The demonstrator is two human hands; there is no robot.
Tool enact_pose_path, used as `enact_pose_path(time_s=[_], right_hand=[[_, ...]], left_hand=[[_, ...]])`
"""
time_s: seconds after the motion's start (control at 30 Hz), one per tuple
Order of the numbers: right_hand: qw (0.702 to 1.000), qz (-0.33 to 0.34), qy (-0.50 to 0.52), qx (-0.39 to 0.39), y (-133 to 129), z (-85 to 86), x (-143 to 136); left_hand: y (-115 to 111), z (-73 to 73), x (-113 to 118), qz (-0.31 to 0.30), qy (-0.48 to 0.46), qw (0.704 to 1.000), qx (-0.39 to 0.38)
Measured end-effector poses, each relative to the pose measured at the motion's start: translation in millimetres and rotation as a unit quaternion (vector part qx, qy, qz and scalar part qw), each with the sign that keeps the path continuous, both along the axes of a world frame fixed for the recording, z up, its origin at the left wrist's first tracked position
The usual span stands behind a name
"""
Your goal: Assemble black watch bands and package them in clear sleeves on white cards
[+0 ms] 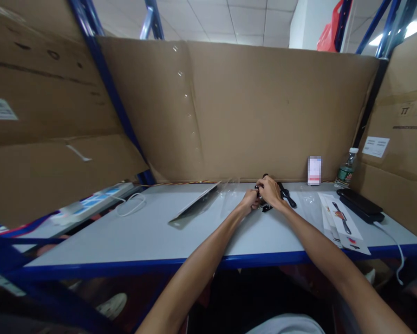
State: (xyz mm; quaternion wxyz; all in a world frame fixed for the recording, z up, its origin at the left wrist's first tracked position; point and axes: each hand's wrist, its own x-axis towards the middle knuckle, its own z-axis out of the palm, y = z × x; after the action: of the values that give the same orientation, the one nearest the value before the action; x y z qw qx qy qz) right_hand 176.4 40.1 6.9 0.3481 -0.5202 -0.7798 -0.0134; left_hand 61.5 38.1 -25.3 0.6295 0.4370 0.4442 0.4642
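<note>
Close together over the back part of the table, my left hand [250, 199] and my right hand [269, 190] are both closed around a small dark item [257, 189]. Its kind is mostly hidden by my fingers; a black end shows above the right hand. Below the hands, a small black and metallic piece [266, 208] is partly visible. Just right of my right hand lies a black-handled tool [288, 195], flat on the table. Clear plastic wrapping [229, 195] is to the left of my hands.
A tilted flat card [196, 200] rests at centre left. Printed packaging cards [344, 222] and a black power bank [360, 205] with a white cable lie right. Behind stand a phone [314, 170] and a bottle [347, 169]. A power strip [97, 202] is left; cardboard walls [246, 111] enclose the table.
</note>
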Motion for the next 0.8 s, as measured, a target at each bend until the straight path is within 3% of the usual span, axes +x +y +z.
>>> enact_pose_path(time_s=[0.3, 0.53, 0.8], right_hand=[[0.998, -0.051, -0.045, -0.01, -4.3, 6.9, 3.1], [1.0, 0.021, -0.01, -0.016, 0.7, 3.6, 4.6], [0.999, -0.037, -0.025, -0.017, 1.9, 5.0, 6.4]], left_hand=[[-0.9, 5.8, -0.3, 0.033, 0.032, 0.999, -0.023], [-5.7, 8.7, 1.9, 0.026, 0.031, 0.999, -0.017], [-5.0, 10.1, -1.7, 0.028, 0.03, 0.999, -0.03]])
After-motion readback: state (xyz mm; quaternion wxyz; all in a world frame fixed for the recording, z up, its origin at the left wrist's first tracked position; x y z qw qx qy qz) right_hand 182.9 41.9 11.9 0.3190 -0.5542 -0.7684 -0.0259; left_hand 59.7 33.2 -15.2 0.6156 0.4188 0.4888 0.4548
